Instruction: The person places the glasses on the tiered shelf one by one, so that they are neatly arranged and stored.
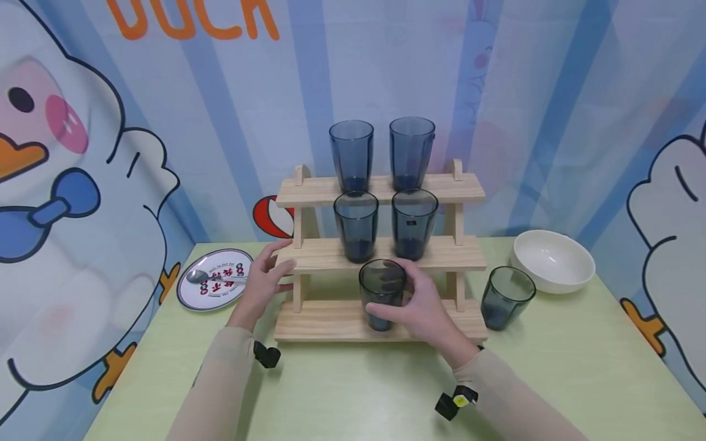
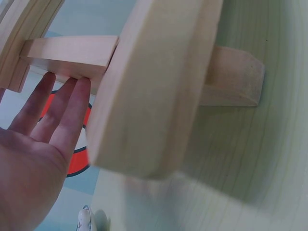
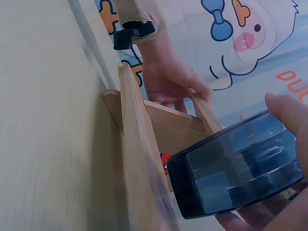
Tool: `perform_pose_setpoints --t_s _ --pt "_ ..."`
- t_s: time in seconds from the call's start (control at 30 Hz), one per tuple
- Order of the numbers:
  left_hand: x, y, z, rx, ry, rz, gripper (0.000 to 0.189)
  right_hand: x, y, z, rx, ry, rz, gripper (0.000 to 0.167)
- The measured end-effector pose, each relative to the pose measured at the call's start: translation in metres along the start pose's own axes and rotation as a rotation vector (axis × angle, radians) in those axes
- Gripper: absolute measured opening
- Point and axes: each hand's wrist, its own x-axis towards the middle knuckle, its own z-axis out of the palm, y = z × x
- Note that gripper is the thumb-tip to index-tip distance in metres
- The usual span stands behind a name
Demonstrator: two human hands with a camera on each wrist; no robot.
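Note:
My right hand grips a dark blue-grey drinking glass around its side, thumb in front. Its base is close over the bottom tier of a three-tier wooden rack; the right wrist view shows that glass from below. At the rack's left end is my left hand, its thumb by the middle tier's edge. In the left wrist view its fingers reach out fairly straight, tips against a side post. Matching glasses stand in pairs on the top tier and middle tier.
Another matching glass stands on the table right of the rack, near a white bowl. On the left lies an oval plate with red lettering and a metal spoon on it. A cartoon duck curtain hangs behind the table.

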Motion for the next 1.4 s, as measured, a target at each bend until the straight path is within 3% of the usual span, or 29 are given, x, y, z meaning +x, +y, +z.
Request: perform_pose_setpoints --t_s 0.53,1.4 --pt "0.0 0.0 0.0 0.001 0.0 -0.004 0.05 0.005 0.01 0.016 -0.037 -0.005 -0.071 0.078" --pt "-0.003 0.005 0.001 -0.013 0.001 0.0 0.05 0.007 0.009 0.035 -0.141 0.033 -0.042 0.081"
